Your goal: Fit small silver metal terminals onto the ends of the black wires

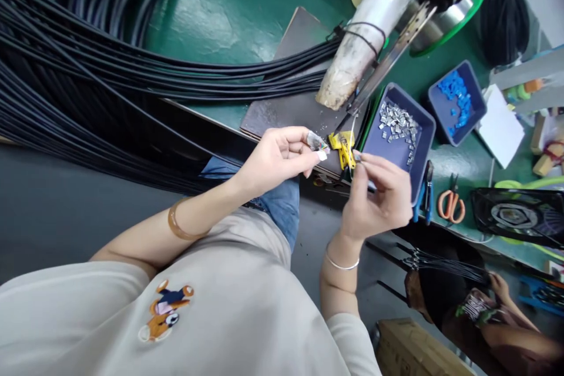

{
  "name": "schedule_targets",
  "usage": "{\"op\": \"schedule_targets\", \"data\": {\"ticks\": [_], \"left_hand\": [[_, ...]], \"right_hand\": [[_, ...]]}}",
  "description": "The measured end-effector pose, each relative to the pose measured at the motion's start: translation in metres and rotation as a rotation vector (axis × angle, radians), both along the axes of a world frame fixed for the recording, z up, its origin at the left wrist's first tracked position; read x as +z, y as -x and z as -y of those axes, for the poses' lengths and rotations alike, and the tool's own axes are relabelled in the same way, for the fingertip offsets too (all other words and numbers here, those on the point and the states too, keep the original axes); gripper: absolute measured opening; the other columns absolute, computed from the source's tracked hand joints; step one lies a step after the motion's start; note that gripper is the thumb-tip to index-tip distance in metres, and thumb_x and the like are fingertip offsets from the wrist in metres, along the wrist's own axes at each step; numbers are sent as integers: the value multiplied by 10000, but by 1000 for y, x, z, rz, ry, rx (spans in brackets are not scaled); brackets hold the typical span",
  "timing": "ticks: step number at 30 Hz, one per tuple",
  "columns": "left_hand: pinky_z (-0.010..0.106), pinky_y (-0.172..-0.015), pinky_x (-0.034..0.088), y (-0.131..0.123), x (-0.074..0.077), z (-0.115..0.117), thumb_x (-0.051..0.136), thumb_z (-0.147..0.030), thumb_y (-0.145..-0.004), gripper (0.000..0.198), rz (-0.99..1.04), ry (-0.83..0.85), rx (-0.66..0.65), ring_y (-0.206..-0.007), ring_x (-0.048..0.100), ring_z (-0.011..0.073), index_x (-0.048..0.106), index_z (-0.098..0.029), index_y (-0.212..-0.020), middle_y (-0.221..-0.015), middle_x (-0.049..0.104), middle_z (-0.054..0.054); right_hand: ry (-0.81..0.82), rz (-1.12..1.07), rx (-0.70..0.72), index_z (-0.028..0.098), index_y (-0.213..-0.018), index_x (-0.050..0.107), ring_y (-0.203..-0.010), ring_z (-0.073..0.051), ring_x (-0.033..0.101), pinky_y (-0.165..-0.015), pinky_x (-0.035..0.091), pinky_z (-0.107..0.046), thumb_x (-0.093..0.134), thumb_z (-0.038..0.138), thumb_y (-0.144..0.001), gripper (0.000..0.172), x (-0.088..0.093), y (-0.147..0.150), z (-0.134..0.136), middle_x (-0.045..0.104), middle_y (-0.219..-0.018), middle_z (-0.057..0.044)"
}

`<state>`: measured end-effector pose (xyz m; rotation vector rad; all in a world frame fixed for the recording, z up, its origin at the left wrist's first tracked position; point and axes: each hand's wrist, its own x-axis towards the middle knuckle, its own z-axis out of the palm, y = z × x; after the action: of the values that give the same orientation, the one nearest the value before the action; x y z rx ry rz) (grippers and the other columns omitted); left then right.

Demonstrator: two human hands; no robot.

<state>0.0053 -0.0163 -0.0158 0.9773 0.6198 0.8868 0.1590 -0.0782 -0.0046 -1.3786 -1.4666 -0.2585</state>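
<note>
My left hand (277,155) pinches a small clear plug (316,141) at the end of a black cable, at the edge of the green bench. My right hand (379,191) is closed in a pinch just right of it, fingertips by a small yellow tool (344,147) fixed at the bench edge; what they hold is too small to name. A blue tray (418,147) with several small silvery parts (399,123) lies right beside my right hand.
A thick bundle of black cables (88,82) sweeps in from the left across a dark board (299,41). A second blue tray holds blue parts (456,94). Orange scissors (450,204), blue pliers (425,194) and a small fan (517,214) lie at right. Another person's hand (500,288) works at lower right.
</note>
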Motion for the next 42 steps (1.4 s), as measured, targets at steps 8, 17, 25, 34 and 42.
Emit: {"op": "schedule_targets", "data": {"ticks": [8,17,25,34,42], "left_hand": [[128,-569,423,-2,-1,-3,778,-176,-707,158,-45,-29,8,-609,508,29,650,-99,-761,-705,610,-11],[175,-509,298,-8,-9,2,680,-144,-749,184,-220,-313,198,-570,359,40,531,-130,-643,-613,429,-38],[189,-522,308,-7,-8,3,671,-178,-784,193,-233,-316,176,-578,361,46,538,-129,-654,-612,418,-38],[162,-579,418,-4,-3,2,671,-169,-774,75,-176,-224,93,-613,488,52,605,-138,-793,-701,544,-16],[131,-534,402,0,2,-1,603,-82,-754,59,-62,-129,-68,-570,485,28,579,-127,-785,-659,532,-32]], "right_hand": [[-44,24,166,199,-969,633,-879,-129,750,-794,631,-264,655,62,-829,197,-22,16,-1,764,-954,-1],[69,225,49,181,-1024,644,-929,-127,750,-864,604,-223,677,75,-825,227,-18,24,6,770,-1029,-30],[117,99,16,188,-946,634,-906,-116,714,-773,607,-237,682,89,-818,169,-14,26,5,742,-976,-17],[60,-16,-45,217,-928,662,-893,-145,698,-778,637,-328,677,119,-832,138,-7,22,3,678,-959,-9],[70,97,53,220,-938,693,-955,-145,708,-832,634,-315,709,65,-797,210,-4,20,0,689,-1029,-17]]}}
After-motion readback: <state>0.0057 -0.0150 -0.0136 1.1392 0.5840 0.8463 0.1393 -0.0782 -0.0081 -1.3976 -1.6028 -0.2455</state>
